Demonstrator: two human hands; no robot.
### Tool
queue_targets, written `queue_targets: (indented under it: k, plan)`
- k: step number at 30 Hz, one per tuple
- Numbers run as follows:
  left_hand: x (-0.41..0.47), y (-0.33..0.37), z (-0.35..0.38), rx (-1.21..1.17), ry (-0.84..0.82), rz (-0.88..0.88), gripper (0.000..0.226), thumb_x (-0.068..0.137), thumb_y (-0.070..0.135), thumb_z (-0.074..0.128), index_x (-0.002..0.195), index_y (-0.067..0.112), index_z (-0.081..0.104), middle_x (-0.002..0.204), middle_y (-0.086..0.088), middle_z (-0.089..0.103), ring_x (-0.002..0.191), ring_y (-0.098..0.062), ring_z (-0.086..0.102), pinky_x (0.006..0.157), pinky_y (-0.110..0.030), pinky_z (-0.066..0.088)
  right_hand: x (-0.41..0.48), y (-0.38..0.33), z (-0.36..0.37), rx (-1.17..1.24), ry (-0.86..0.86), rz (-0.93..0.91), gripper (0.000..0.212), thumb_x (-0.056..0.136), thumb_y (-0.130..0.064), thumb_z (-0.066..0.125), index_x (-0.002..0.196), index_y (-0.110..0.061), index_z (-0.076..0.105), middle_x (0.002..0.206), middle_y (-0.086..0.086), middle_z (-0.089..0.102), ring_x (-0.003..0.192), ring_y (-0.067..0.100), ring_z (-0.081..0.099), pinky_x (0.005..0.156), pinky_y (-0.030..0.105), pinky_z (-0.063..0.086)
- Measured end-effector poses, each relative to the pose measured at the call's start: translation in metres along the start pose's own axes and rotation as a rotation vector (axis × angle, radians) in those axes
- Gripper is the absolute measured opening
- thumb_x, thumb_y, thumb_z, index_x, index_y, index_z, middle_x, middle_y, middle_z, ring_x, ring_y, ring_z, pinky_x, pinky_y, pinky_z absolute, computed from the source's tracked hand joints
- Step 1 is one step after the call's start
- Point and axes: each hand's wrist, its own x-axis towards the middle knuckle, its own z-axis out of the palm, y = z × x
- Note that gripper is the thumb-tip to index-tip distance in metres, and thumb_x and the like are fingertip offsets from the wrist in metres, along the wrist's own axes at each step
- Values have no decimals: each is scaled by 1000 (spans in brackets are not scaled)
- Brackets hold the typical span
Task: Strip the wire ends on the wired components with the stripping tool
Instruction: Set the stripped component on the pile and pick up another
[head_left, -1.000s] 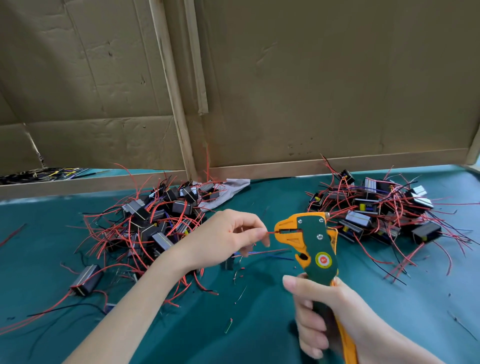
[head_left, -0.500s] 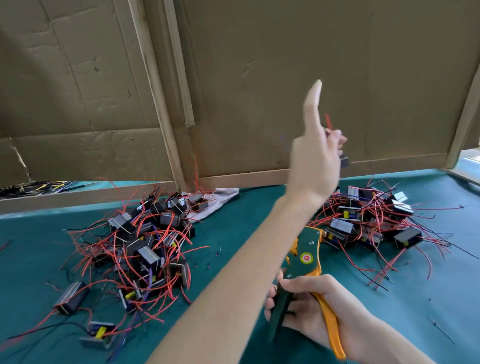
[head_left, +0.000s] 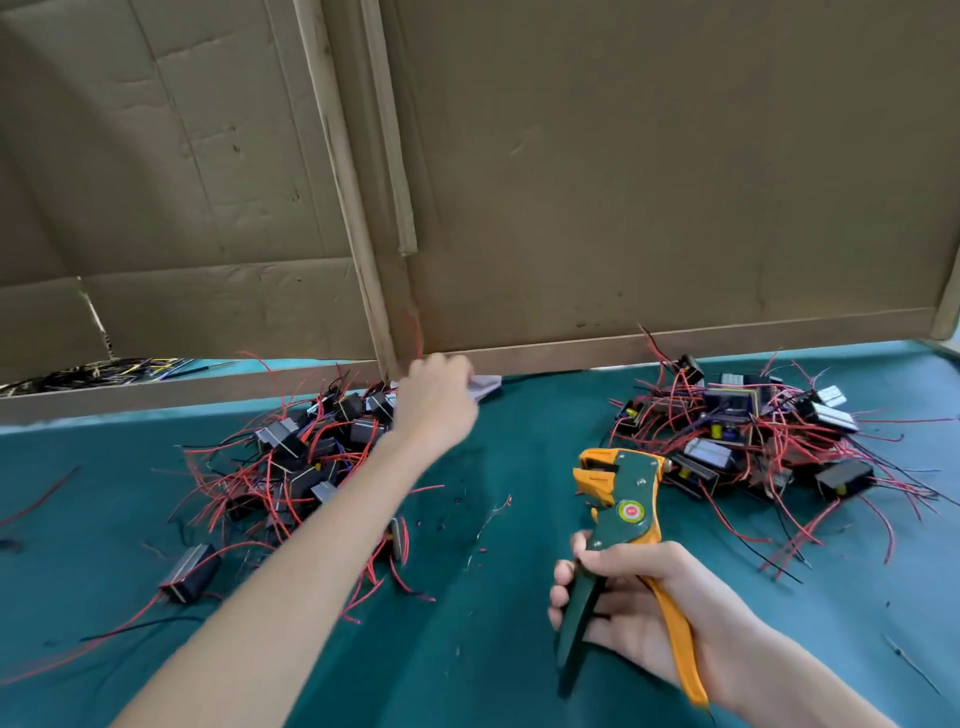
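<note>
- Our right hand (head_left: 639, 613) is by the near edge of the tabletop. Its fingers (head_left: 560, 571) are wrapped round the spread handles of the green-and-orange metal stripping tool (head_left: 621, 512), which is held above the surface with its orange head toward the far edge.
- Our left hand (head_left: 436, 402) reaches to the far edge, over the far side of the left heap of small black wired components with red leads (head_left: 291, 467). The hand is blurred and its fingers curl away from us, so we cannot tell whether they grasp anything.
- A right heap of the same black components (head_left: 753, 447) lies toward the far right corner, just beyond the tool's head.
- A lone black component (head_left: 189, 571) sits apart from the left heap, toward the near left.
- The dark green felt tabletop (head_left: 493, 665) carries short wire scraps (head_left: 488, 514) between the heaps.
- A brown cardboard wall (head_left: 649, 182) stands along the far edge, with a pale folded cloth (head_left: 485, 387) at its foot, just beside our left hand.
</note>
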Motion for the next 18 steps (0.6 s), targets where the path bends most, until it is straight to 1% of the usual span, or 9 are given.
queue_targets:
  k: [2, 4, 5, 8, 12, 13, 15, 16, 18]
  plan:
    - [2, -35, -1, 269, -120, -111, 36, 91, 18, 51, 127, 15, 52, 131, -13, 48, 124, -33, 39, 98, -44, 36, 0, 0, 1, -4, -1, 1, 39, 43, 7, 87, 76, 0, 67, 82, 25, 61, 69, 40, 63, 71, 49, 56]
    - [3, -57, -1, 368, -251, -140, 40, 93, 21, 50, 132, 16, 49, 133, -14, 43, 127, -35, 32, 101, -46, 35, -1, 0, 2, -16, 7, 1, 39, 41, 8, 87, 75, 1, 67, 81, 25, 61, 69, 40, 63, 70, 49, 56]
    - [4, -64, 1, 373, -271, -126, 40, 93, 21, 49, 133, 15, 49, 134, -14, 42, 128, -36, 31, 101, -47, 36, -1, 0, 3, -19, 10, 0, 37, 43, 8, 85, 75, 1, 67, 81, 25, 61, 68, 40, 63, 69, 49, 56]
    - [9, -76, -1, 301, -194, -130, 42, 96, 26, 50, 135, 13, 45, 133, -16, 43, 126, -37, 34, 95, -45, 40, -3, -1, 5, -12, 12, 0, 28, 49, 7, 78, 74, 1, 66, 80, 25, 60, 67, 40, 62, 68, 49, 56]
    - [15, -74, -9, 338, -192, -155, 35, 91, 22, 56, 124, 11, 51, 124, -17, 53, 120, -36, 42, 84, -40, 44, -6, -2, 7, -17, 17, 1, 27, 50, 7, 75, 75, 1, 64, 80, 25, 59, 66, 39, 62, 67, 49, 57]
    - [16, -72, -11, 303, -174, -147, 34, 89, 21, 58, 122, 10, 53, 121, -17, 54, 118, -36, 43, 83, -40, 44, -6, -2, 7, -12, 23, -1, 27, 50, 7, 74, 75, 1, 64, 80, 25, 59, 66, 39, 62, 66, 49, 57]
    - [16, -65, -16, 117, -92, -93, 35, 86, 19, 63, 120, 10, 56, 119, -15, 55, 114, -33, 48, 88, -37, 44, -5, -3, 8, -11, 34, -5, 29, 49, 6, 73, 75, 1, 62, 79, 24, 59, 65, 38, 61, 64, 48, 57]
    - [13, -59, -20, -13, -36, -44, 36, 86, 18, 66, 119, 11, 58, 119, -12, 56, 113, -29, 50, 90, -32, 42, -5, -3, 8, -12, 38, -6, 30, 47, 5, 74, 74, 1, 62, 78, 24, 59, 64, 38, 61, 64, 48, 57]
    - [3, -43, -29, -294, 78, 58, 36, 84, 15, 69, 119, 13, 60, 119, -5, 58, 110, -19, 53, 88, -21, 36, -3, -3, 8, -9, 42, -13, 29, 45, 3, 76, 72, 0, 63, 77, 24, 59, 64, 38, 61, 63, 47, 57]
